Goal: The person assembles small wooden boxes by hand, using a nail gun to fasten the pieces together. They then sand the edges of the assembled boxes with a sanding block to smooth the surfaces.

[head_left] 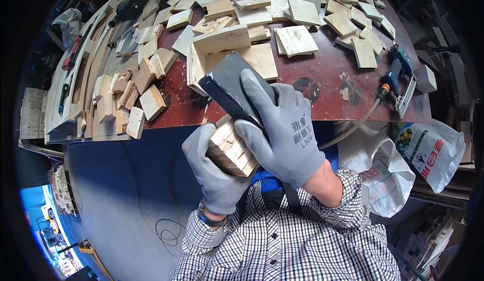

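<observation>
My left hand (214,172), in a grey coated glove, is closed around a stack of plywood pieces (231,147), their layered edges facing up toward me. My right hand (285,127), gloved the same way, grips a dark grey sanding block (233,85) with the thumb and fingers along its sides. The block is tilted just above the far end of the stack; whether they touch is hidden by the right hand. Beyond the block, an open-fronted plywood box (222,44) sits on the red-brown table (330,102).
Many loose plywood pieces (302,11) lie across the table's far side, with small offcuts (151,102) at the left. A nail gun (398,76) with an air hose (353,128) rests at the right edge. White sacks (385,185) stand below it.
</observation>
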The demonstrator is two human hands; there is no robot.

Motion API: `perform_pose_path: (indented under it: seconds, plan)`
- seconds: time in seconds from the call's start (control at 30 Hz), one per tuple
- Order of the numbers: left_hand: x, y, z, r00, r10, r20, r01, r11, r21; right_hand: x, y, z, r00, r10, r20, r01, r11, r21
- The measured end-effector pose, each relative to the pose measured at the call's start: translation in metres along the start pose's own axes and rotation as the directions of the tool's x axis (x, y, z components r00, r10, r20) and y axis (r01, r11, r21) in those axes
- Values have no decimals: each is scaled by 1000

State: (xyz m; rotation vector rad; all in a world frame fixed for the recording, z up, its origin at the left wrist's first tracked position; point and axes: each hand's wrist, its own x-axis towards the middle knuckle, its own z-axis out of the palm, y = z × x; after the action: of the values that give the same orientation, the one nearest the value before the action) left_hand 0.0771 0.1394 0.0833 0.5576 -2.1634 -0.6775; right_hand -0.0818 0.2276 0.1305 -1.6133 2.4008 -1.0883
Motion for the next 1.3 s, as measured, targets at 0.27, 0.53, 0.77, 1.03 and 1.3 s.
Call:
perform_pose_path:
  seconds: [0.27,0.53,0.77,1.03,1.3]
  plan:
    - [10,-17,-15,992,-114,-59,118,990,74,-56,-14,5,991,-84,106,77,995,62]
    - [4,-9,-9,978,-207,-9,206,976,-77,7,16,4,997,-74,-38,75,997,26]
    - [11,-22,-7,971,-233,-56,224,966,-130,-67,-15,-10,989,-58,135,42,992,123]
    - [9,-1,-1,994,-111,7,110,993,43,-5,-9,-1,995,-83,59,81,996,22]
    - [-2,-18,-4,992,-120,27,120,993,18,-19,-11,12,996,-84,24,82,994,70]
